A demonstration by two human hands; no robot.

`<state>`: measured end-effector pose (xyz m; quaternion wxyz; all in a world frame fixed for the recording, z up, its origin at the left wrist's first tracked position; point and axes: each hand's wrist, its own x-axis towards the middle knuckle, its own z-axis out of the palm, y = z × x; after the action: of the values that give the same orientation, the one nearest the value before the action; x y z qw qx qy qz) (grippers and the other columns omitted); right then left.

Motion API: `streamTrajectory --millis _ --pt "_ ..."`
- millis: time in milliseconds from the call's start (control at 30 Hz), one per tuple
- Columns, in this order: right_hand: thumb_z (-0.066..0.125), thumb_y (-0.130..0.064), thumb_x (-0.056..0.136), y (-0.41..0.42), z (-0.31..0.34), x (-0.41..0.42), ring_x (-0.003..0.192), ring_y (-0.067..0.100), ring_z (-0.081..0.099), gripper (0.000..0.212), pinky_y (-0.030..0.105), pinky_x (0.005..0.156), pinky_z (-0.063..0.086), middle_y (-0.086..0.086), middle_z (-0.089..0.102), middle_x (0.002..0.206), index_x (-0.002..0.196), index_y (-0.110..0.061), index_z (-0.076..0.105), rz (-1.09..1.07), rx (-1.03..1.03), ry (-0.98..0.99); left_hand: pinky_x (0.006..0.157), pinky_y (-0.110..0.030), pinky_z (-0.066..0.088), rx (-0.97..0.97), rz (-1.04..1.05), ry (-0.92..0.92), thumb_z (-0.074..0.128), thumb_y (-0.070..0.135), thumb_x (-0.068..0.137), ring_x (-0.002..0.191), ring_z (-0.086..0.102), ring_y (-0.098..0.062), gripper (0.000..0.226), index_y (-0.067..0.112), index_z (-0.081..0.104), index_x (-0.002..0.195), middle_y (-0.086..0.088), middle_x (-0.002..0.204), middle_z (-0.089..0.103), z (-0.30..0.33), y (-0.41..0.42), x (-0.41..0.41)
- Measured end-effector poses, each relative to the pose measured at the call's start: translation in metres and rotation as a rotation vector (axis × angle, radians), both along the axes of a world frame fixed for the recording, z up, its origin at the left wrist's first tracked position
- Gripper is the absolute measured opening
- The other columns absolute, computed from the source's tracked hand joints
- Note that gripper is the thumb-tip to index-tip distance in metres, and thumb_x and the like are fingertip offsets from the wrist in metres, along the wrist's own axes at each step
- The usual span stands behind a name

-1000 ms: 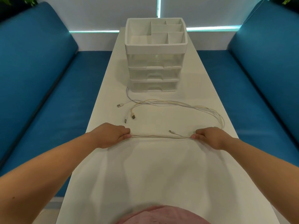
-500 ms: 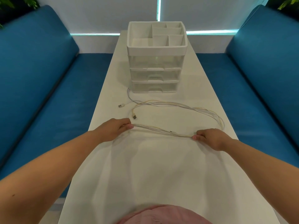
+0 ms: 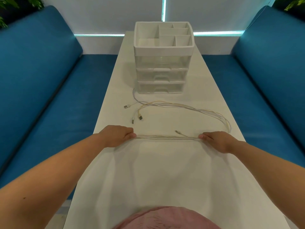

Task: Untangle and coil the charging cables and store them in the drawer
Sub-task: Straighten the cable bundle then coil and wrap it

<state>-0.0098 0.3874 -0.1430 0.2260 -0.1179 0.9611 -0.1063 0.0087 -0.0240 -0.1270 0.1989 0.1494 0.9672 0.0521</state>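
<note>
Several white charging cables (image 3: 166, 138) lie bundled on the white table (image 3: 165, 171). My left hand (image 3: 117, 135) pinches the bundle at its left end and my right hand (image 3: 216, 140) pinches it at the right, with the strands pulled straight between them. Beyond my right hand the cables loop back (image 3: 226, 123) toward the table's middle, where loose USB plugs (image 3: 140, 117) lie. A small connector (image 3: 177, 131) sticks out just above the straight stretch. A white drawer unit (image 3: 160, 76) with three shut clear drawers stands farther back.
The drawer unit's top is an open tray (image 3: 163, 47) with dividers. Blue sofa benches (image 3: 49, 96) run along both long sides of the narrow table. One cable end (image 3: 134, 95) curls against the unit's front left corner.
My left hand has drawn back toward me and slightly left, so the slanted cable stretch between my hands is now level and taut. The right hand has barely moved.
</note>
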Motion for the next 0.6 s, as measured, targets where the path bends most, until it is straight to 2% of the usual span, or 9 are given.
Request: streamTrajectory --millis 100,233,433,600 --pt "0.019 -0.062 0.096 0.000 -0.002 0.003 0.085 0.023 0.058 0.058 0.038 0.085 0.047 0.001 0.065 0.084 0.087 -0.019 0.057 0.013 0.006 0.009 0.069 -0.032 0.037 -0.039 -0.009 -0.008 0.024 0.050 0.103 0.077 0.051 -0.017 0.037 0.024 0.047 0.090 0.007 0.079 0.054 -0.008 0.000 -0.003" --pt "0.021 -0.065 0.094 0.002 -0.004 0.005 0.083 0.022 0.058 0.056 0.039 0.083 0.048 -0.001 0.065 0.083 0.086 -0.023 0.058 0.022 0.013 0.023 0.069 -0.033 0.037 -0.097 0.041 -0.062 0.022 0.054 0.102 0.077 0.051 -0.020 0.044 0.018 0.048 0.095 0.004 0.077 0.051 -0.009 0.001 -0.008" --pt "0.024 -0.065 0.094 -0.002 -0.002 0.002 0.085 0.022 0.058 0.056 0.037 0.082 0.048 -0.001 0.066 0.086 0.095 -0.024 0.063 0.031 0.058 0.047 0.068 -0.033 0.038 -0.105 0.091 -0.064 0.025 0.056 0.101 0.079 0.052 -0.020 0.046 0.019 0.051 0.087 0.001 0.080 0.053 -0.009 0.004 -0.009" --pt "0.026 -0.062 0.096 -0.009 0.003 -0.003 0.090 0.023 0.058 0.054 0.034 0.082 0.044 0.000 0.067 0.097 0.103 -0.025 0.065 0.040 0.124 0.050 0.079 -0.034 0.043 -0.238 0.101 -0.062 0.023 0.052 0.102 0.085 0.050 -0.020 0.042 0.022 0.047 0.085 0.003 0.085 0.050 -0.003 0.018 -0.009"
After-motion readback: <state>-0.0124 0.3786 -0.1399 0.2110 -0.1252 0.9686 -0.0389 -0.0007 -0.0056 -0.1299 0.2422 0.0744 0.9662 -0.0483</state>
